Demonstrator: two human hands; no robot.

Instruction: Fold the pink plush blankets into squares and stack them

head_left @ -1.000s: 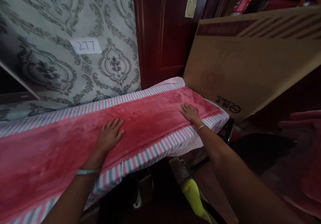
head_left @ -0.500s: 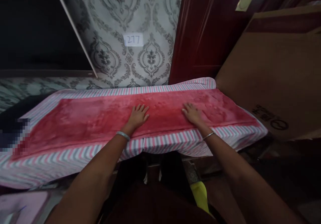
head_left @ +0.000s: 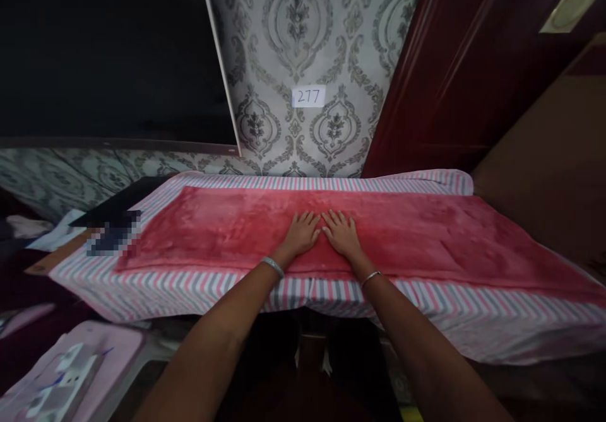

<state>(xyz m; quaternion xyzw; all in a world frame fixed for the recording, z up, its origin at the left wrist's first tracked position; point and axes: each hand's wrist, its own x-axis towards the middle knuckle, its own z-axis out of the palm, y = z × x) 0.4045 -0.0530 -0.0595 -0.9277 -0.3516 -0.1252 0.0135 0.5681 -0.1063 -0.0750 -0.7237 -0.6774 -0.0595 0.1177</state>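
Both hands at the middle of the red plush cloth (head_left: 411, 226), which lies spread lengthwise, left to right, over a striped sheet (head_left: 199, 289), with stripes visible along its near and far edges. The left hand (head_left: 302, 234) and right hand (head_left: 341, 234), well apart a second ago, have drawn together; each is flat, palm down, fingers extended and grasping nothing. The thumbs lie close beside each other; whether they touch cannot be told. The view has swung left, bringing in the cloth's left end and the dark screen (head_left: 108, 56) at far left; the numbered card (head_left: 308, 96) on the far wall now sits beyond the hands. The change suggests that pressing or smoothing is now centred mid-cloth, leaving both ends untouched; faint unevenness appears in the pile.
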